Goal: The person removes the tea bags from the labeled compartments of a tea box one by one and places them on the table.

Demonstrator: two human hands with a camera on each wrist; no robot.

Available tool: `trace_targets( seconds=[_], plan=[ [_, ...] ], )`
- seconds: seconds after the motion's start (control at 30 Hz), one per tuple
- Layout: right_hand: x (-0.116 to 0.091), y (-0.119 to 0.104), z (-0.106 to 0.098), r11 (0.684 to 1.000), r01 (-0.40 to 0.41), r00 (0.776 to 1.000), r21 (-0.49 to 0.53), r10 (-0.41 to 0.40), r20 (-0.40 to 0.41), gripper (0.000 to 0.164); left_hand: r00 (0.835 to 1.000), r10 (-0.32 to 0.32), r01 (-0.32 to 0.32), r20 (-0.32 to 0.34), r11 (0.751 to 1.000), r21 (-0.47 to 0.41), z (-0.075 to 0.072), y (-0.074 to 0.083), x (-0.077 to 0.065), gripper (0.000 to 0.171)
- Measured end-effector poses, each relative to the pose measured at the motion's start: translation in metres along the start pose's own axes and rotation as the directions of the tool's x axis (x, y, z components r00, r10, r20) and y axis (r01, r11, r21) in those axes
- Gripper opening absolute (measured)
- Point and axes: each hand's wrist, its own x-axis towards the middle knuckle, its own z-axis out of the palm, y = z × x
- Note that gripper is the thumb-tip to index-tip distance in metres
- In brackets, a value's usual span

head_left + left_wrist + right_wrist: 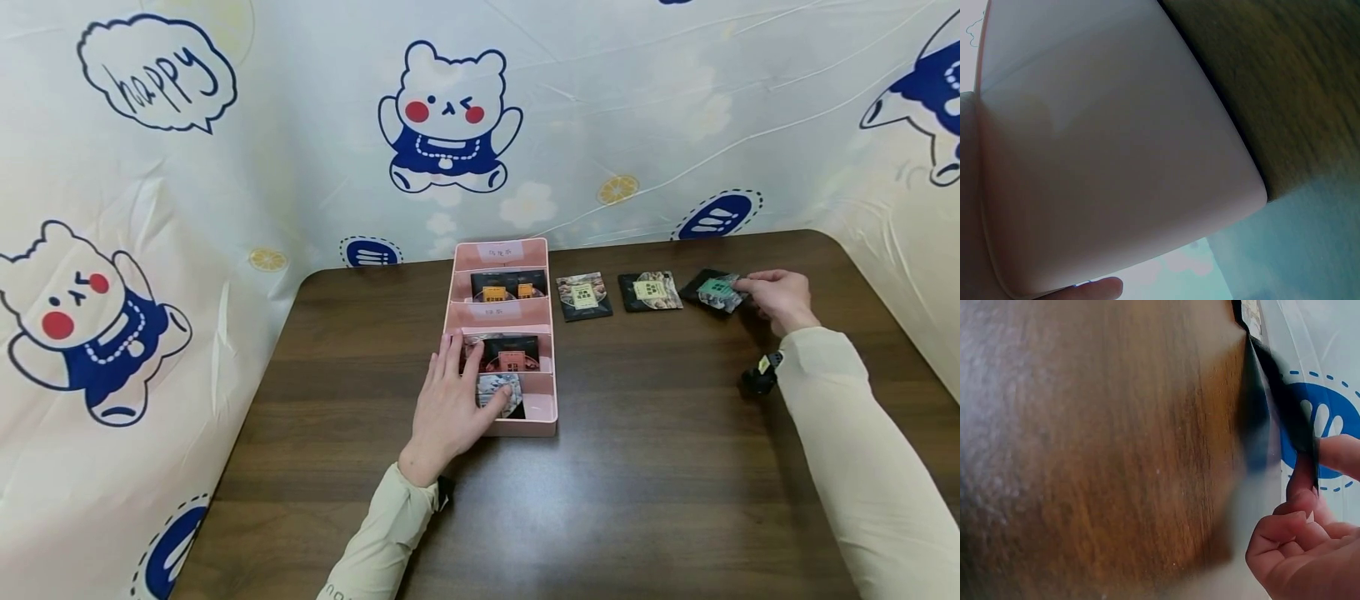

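My right hand (780, 298) pinches the edge of a dark sachet with a green label (717, 292) at the right end of a row. In the right wrist view, thumb and finger (1300, 481) grip the tilted black sachet (1288, 403) by its edge. My left hand (453, 408) rests over the left side of a pink divided box (555, 392), fingers extended across its rim. Beneath that hand, a pale blue patterned sachet (491, 385) sits in the front compartment, partly covered. The left wrist view is mostly filled by the box's side wall (1116, 144).
Two black sachets, one with a pale label (583, 297) and another (651, 291), lie between box and right hand. Farther compartments hold orange-labelled (508, 286) and red-labelled sachets (513, 353). A printed cloth (600, 108) hangs behind the brown table (637, 483).
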Motion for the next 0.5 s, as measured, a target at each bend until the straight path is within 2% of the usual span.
trace_targets(
  seconds=[0.17,0.27,0.37,0.5],
  plan=[
    [-0.0017,-0.0008,0.0008,1.000,-0.017,1.000,0.019,0.017,-0.016,0.035,1.000,-0.002,0.002,0.003,1.000,0.001,0.0004,-0.0002,-0.0001,0.078],
    [-0.0022,-0.0008,0.0004,1.000,-0.026,0.999,-0.006,0.025,-0.031,0.037,1.000,-0.003,0.003,0.004,1.000,0.001,0.0008,-0.0005,-0.0001,0.077],
    [-0.0032,0.0009,0.0000,0.995,-0.008,0.999,-0.096,0.004,-0.037,0.051,1.000,-0.004,0.004,0.008,1.000,0.002,0.0010,-0.0007,0.0002,0.077],
    [-0.0056,0.0038,-0.0006,0.967,0.030,0.999,-0.252,-0.038,-0.026,0.066,1.000,-0.007,0.007,0.018,1.000,-0.001,0.0004,-0.0007,0.0003,0.076]
  ],
)
